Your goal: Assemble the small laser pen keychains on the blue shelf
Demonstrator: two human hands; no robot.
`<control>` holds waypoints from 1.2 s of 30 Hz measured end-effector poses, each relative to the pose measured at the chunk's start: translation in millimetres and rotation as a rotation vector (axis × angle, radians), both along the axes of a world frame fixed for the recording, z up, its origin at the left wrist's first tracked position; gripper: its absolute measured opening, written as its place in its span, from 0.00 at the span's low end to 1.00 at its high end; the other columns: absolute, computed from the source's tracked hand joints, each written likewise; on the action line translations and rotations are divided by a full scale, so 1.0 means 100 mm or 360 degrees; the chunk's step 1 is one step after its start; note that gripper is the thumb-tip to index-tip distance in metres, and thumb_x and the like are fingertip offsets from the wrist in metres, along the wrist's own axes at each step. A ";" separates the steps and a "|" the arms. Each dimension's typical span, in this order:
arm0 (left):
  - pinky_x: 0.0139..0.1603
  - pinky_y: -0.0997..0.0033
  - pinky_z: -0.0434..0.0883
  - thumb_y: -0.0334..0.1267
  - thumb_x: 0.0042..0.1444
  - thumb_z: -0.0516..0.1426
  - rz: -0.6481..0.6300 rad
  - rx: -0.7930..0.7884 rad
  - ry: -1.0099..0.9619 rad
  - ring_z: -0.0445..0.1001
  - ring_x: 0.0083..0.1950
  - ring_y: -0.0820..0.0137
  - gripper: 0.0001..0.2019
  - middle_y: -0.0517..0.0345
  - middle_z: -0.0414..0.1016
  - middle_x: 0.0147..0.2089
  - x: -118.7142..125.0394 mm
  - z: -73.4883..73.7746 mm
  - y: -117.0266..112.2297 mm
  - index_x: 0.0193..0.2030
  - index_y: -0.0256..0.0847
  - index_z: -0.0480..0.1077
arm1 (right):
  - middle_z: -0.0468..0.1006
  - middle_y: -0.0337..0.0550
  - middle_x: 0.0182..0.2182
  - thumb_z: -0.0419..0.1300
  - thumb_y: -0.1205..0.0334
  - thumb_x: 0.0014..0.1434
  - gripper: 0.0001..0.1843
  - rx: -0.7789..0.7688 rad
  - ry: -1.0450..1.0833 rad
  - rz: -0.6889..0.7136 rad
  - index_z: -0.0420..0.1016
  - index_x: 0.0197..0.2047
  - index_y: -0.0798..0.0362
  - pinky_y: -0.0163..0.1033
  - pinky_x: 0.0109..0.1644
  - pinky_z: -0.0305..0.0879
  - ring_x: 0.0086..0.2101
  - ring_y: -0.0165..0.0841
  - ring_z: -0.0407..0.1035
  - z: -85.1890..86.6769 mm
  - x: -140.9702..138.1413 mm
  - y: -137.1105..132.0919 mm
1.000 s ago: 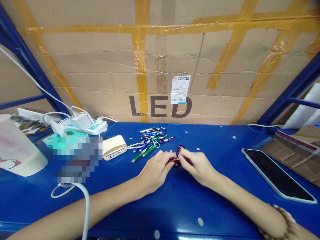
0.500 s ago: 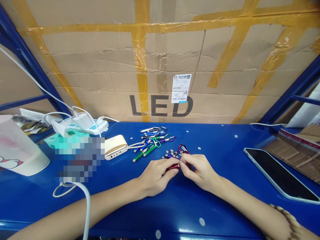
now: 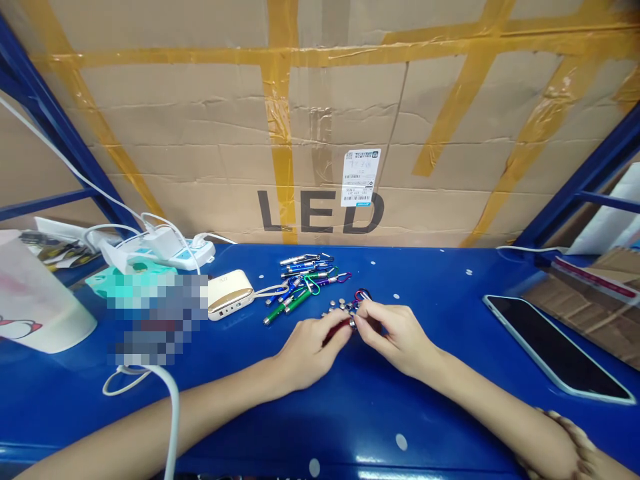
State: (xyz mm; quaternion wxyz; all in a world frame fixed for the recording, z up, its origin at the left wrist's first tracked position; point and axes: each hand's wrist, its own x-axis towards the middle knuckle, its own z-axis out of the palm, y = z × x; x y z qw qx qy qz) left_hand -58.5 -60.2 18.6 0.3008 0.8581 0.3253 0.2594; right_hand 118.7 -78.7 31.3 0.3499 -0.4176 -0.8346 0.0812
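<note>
Blue metal shelf (image 3: 320,413): left hand (image 3: 313,353) and right hand (image 3: 397,337) pinch a red keychain flashlight (image 3: 333,335), now tilted lower.

Bright light, glare on blue bench (image 3: 380,460) (lower edge), bowed corners

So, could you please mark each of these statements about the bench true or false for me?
The left hand holds a red keychain flashlight: true.
The right hand wears a wristwatch: false, its wrist wears a beaded bracelet.
Small silver button cells lie just beyond the hands: true.
The power bank rests on the phone: false, they lie well apart.
</note>
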 end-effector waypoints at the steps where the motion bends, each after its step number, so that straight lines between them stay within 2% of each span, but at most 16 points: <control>1: 0.32 0.74 0.63 0.41 0.62 0.44 0.0091 -0.0012 -0.0021 0.68 0.29 0.72 0.11 0.62 0.70 0.29 0.00 0.01 0.03 0.44 0.43 0.64 | 0.60 0.32 0.17 0.47 0.61 0.61 0.14 0.0031 -0.0027 -0.0041 0.57 0.24 0.52 0.29 0.23 0.50 0.18 0.24 0.52 -0.01 0.01 0.02; 5: 0.35 0.71 0.65 0.42 0.61 0.46 0.0326 -0.0020 -0.0113 0.68 0.31 0.71 0.09 0.62 0.69 0.32 -0.04 0.02 0.21 0.47 0.44 0.58 | 0.62 0.33 0.17 0.47 0.59 0.61 0.15 0.0135 -0.0050 -0.0240 0.57 0.23 0.52 0.30 0.22 0.50 0.17 0.24 0.53 -0.01 0.06 0.08; 8: 0.39 0.67 0.66 0.39 0.60 0.47 0.0406 0.0115 -0.0080 0.69 0.35 0.68 0.07 0.59 0.69 0.36 -0.08 0.00 0.35 0.45 0.43 0.57 | 0.62 0.33 0.17 0.47 0.59 0.62 0.15 0.0186 -0.0068 -0.0340 0.58 0.23 0.52 0.30 0.22 0.49 0.17 0.24 0.53 0.02 0.10 0.09; 12: 0.47 0.63 0.65 0.37 0.61 0.48 0.0293 0.0332 0.0046 0.66 0.46 0.65 0.06 0.55 0.66 0.42 -0.10 -0.06 0.45 0.41 0.42 0.64 | 0.63 0.33 0.18 0.47 0.59 0.62 0.15 0.0199 -0.0109 -0.0344 0.57 0.23 0.52 0.30 0.22 0.49 0.18 0.23 0.54 0.02 0.12 0.10; 16: 0.48 0.63 0.65 0.36 0.61 0.47 0.0256 0.0480 0.0154 0.64 0.45 0.65 0.10 0.53 0.62 0.43 -0.10 -0.11 0.47 0.43 0.41 0.68 | 0.64 0.33 0.18 0.48 0.58 0.61 0.15 0.0149 -0.0164 -0.0335 0.57 0.23 0.52 0.30 0.22 0.49 0.18 0.23 0.54 0.00 0.10 0.11; 20: 0.47 0.62 0.65 0.33 0.62 0.45 0.0191 0.0621 0.0208 0.63 0.45 0.64 0.13 0.52 0.62 0.43 -0.11 -0.14 0.47 0.46 0.42 0.68 | 0.66 0.34 0.19 0.48 0.57 0.61 0.16 0.0069 -0.0228 -0.0374 0.58 0.23 0.52 0.30 0.22 0.48 0.18 0.24 0.56 -0.01 0.11 0.13; 24: 0.49 0.64 0.65 0.28 0.61 0.45 0.0088 0.0618 0.0113 0.64 0.47 0.66 0.13 0.53 0.65 0.43 -0.12 -0.14 0.45 0.48 0.41 0.66 | 0.68 0.34 0.20 0.48 0.57 0.61 0.15 0.0007 -0.0276 -0.0409 0.60 0.24 0.52 0.30 0.23 0.48 0.19 0.24 0.59 -0.03 0.13 0.14; 30: 0.49 0.67 0.65 0.26 0.61 0.46 0.0089 0.0643 -0.0073 0.66 0.46 0.68 0.12 0.55 0.69 0.43 -0.11 -0.13 0.45 0.46 0.41 0.66 | 0.69 0.33 0.20 0.49 0.56 0.61 0.16 -0.0088 -0.0311 -0.0549 0.61 0.23 0.52 0.30 0.23 0.48 0.20 0.25 0.61 -0.03 0.13 0.16; 36: 0.49 0.70 0.65 0.30 0.61 0.48 0.0048 0.0700 -0.0314 0.69 0.45 0.71 0.09 0.55 0.72 0.42 -0.09 -0.08 0.39 0.44 0.40 0.67 | 0.71 0.34 0.22 0.50 0.55 0.60 0.16 -0.0241 -0.0386 -0.0604 0.62 0.23 0.51 0.31 0.23 0.48 0.22 0.27 0.63 -0.01 0.15 0.22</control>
